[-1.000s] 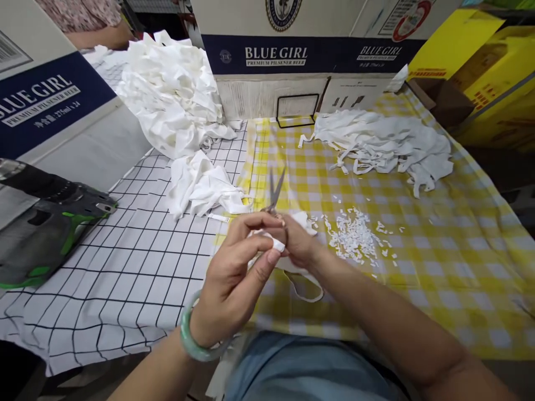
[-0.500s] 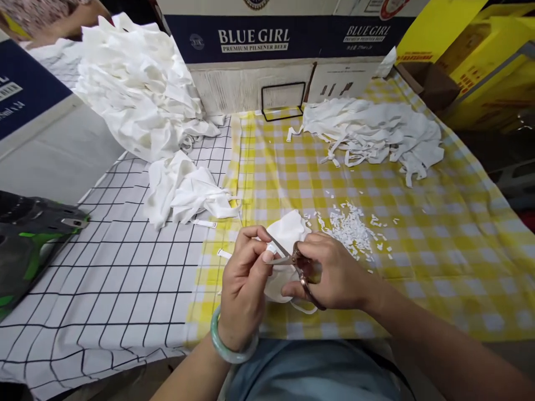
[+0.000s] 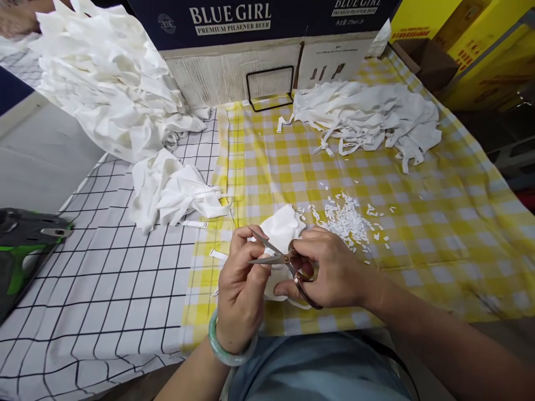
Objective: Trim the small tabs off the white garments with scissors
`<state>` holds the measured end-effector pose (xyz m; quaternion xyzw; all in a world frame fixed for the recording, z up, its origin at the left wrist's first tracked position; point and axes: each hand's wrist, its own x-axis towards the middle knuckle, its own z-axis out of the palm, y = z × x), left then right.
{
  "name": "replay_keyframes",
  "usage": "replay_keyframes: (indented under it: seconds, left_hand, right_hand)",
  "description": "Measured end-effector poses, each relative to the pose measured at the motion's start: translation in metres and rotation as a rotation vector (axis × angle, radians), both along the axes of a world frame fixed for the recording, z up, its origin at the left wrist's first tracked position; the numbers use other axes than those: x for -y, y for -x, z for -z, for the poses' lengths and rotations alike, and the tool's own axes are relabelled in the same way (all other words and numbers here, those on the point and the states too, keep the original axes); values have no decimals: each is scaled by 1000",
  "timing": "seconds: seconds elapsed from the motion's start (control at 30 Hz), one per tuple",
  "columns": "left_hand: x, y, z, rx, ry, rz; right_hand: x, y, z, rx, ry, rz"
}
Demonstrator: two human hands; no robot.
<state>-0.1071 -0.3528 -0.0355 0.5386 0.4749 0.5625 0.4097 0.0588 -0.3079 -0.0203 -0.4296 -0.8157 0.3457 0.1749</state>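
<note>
A pair of scissors (image 3: 287, 259) with bronze-coloured handles is held in my right hand (image 3: 332, 270). Its blades are spread and reach across the fingertips of my left hand (image 3: 244, 278). Those fingertips pinch a bit of a white, bra-like garment (image 3: 284, 225) with a scalloped edge; the exact spot between them is mostly hidden by the blades. The rest of the garment lies on the cloth behind and beneath both hands. Just beyond my right hand is a heap of tiny white clippings (image 3: 349, 220).
A tall pile of white garments (image 3: 108, 83) stands at the back left, with a smaller bunch (image 3: 175, 189) before it. Strapped white pieces (image 3: 363, 114) lie at the back right. A black wire stand (image 3: 270, 89) leans near a beer carton (image 3: 234, 50). A grey-green tool (image 3: 29, 239) sits far left.
My view has tilted slightly down and shifted. The scissors have pushed further left over my left fingertips, and the white bit that showed there is now hidden.
</note>
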Motion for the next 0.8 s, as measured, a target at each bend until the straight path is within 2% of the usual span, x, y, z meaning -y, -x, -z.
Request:
replay_keyframes:
  seconds: [0.3, 0.5, 0.63, 0.73, 0.8]
  left_hand:
    - [1, -2, 0, -15, -16, 34]
    - [-6, -7, -5, -112, -21, 120]
    - [-26, -31, -10, -182, -36, 262]
    - [-46, -49, -17, -257, -54, 425]
    - [-54, -46, -23, -392, -53, 545]
  right_hand:
    - [1, -2, 1, -37, 26, 12]
    - [4, -22, 5, -43, 24, 73]
    - [10, -44, 10, -64, 127, 214]
    - [8, -66, 18, -159, 355, 386]
    - [1, -87, 22, -200, 450, 538]
